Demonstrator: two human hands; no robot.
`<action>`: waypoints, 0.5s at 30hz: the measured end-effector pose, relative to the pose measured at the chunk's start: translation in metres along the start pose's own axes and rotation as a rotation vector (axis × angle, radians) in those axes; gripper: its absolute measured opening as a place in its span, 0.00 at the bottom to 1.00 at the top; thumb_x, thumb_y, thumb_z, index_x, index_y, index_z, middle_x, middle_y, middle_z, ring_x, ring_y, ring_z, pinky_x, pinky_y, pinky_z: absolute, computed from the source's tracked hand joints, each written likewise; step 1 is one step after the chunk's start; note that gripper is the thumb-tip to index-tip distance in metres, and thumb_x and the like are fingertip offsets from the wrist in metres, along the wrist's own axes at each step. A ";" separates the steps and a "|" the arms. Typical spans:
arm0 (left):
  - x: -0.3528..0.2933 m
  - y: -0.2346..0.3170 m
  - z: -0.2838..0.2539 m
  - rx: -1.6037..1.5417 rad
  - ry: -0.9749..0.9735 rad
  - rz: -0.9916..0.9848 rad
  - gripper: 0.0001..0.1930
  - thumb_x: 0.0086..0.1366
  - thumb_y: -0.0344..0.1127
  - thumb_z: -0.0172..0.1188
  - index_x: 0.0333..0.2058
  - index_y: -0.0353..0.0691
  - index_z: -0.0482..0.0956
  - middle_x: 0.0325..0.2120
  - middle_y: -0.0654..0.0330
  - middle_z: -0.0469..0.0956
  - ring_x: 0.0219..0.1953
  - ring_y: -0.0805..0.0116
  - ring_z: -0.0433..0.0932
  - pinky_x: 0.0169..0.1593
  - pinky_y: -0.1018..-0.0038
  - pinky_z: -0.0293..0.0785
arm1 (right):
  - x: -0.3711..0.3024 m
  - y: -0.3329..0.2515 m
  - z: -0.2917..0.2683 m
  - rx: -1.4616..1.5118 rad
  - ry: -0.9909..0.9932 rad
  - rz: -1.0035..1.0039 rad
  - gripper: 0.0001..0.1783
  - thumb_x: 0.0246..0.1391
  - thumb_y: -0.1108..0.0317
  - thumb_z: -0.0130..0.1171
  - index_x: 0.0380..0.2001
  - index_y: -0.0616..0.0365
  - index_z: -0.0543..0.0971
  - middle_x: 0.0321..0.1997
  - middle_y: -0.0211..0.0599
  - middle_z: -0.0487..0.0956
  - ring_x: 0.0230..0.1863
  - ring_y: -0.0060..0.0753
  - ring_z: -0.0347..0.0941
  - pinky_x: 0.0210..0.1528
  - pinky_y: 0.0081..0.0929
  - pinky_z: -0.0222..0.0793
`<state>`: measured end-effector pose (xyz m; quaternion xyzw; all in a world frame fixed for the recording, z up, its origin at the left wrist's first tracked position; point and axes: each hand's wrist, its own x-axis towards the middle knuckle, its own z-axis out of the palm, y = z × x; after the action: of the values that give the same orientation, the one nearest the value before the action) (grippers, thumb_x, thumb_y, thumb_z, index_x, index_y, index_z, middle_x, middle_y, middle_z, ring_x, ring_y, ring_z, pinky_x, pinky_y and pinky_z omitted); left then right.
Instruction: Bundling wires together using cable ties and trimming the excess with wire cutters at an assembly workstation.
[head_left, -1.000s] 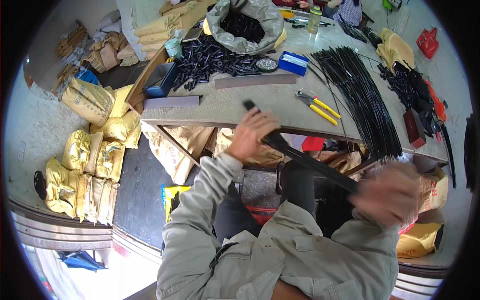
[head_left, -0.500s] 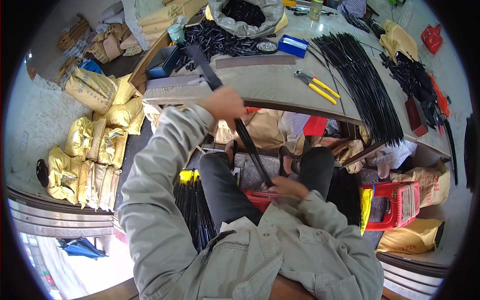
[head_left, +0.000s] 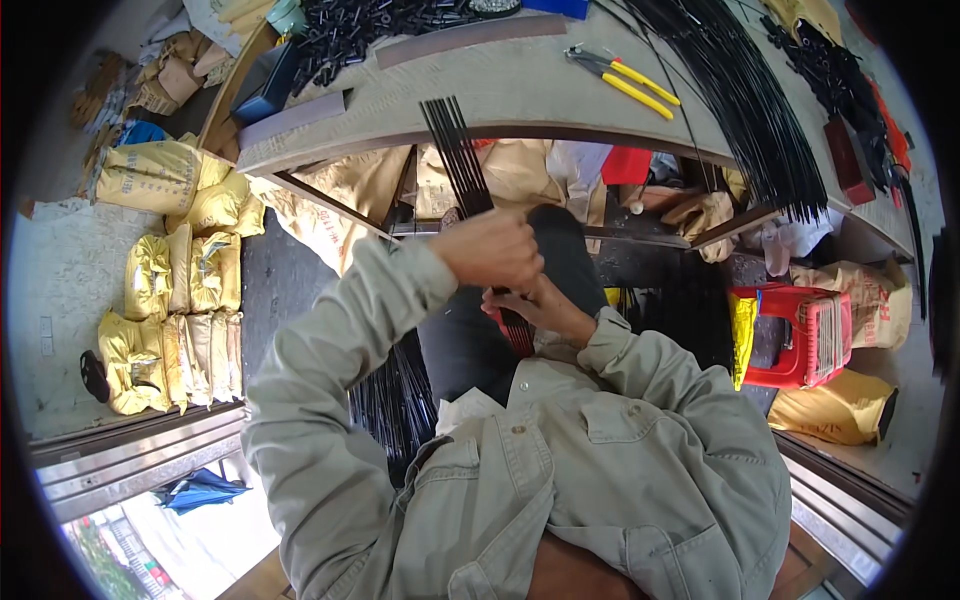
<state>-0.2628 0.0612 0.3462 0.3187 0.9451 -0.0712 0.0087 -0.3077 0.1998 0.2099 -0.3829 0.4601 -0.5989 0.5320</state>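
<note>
"Rods [head_left: 468,178], where?"
"Fanned beyond the left hand [head_left: 492,250], running under it to the right hand [head_left: 546,308] just below."
"Grips?"
"Right hand holds them; left is curled over them, its grip hidden, so I can't tell."
"Step?"
"Aligning them, I'd judge; next calls for a steady right hold."

The head camera, a fisheye, looks steeply down from above the wearer's shirt [head_left: 600,475], facing forward to the bench [head_left: 520,90]. Left hand [head_left: 492,248] and right hand [head_left: 550,308] fall at mid-frame, close; sacks [head_left: 150,365] at left stand farther off, and edges bow toward the rim.
</note>
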 end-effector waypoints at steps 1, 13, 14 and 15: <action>-0.003 0.003 -0.001 0.003 0.180 0.057 0.11 0.46 0.43 0.56 0.18 0.41 0.72 0.19 0.61 0.71 0.26 0.66 0.72 0.31 0.72 0.66 | -0.003 -0.001 -0.004 -0.005 0.001 -0.009 0.08 0.51 0.69 0.54 0.34 0.61 0.75 0.30 0.34 0.78 0.33 0.22 0.73 0.35 0.22 0.67; -0.005 0.078 -0.004 -1.477 1.531 -0.336 0.20 0.65 0.47 0.43 0.37 0.32 0.68 0.21 0.58 0.71 0.24 0.69 0.70 0.29 0.75 0.67 | -0.009 -0.093 -0.007 -0.756 -0.605 0.096 0.17 0.52 0.65 0.51 0.46 0.57 0.71 0.36 0.43 0.76 0.37 0.42 0.74 0.37 0.27 0.67; 0.007 0.066 -0.006 -1.421 1.622 0.010 0.19 0.65 0.47 0.43 0.37 0.32 0.68 0.21 0.58 0.70 0.23 0.69 0.69 0.28 0.76 0.67 | -0.002 -0.106 -0.018 -0.675 -0.418 -0.064 0.18 0.52 0.67 0.51 0.47 0.58 0.70 0.38 0.44 0.75 0.39 0.42 0.73 0.38 0.28 0.67; 0.016 0.055 -0.008 -1.337 1.689 0.346 0.19 0.65 0.46 0.43 0.37 0.32 0.68 0.20 0.58 0.70 0.23 0.70 0.69 0.27 0.76 0.66 | 0.008 -0.118 -0.026 -0.583 -0.241 -0.221 0.18 0.51 0.68 0.51 0.47 0.59 0.69 0.40 0.45 0.75 0.41 0.41 0.73 0.40 0.28 0.67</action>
<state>-0.2424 0.1149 0.3464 0.3242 0.4362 0.7010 -0.4618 -0.3674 0.1964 0.3153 -0.6346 0.5018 -0.4465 0.3824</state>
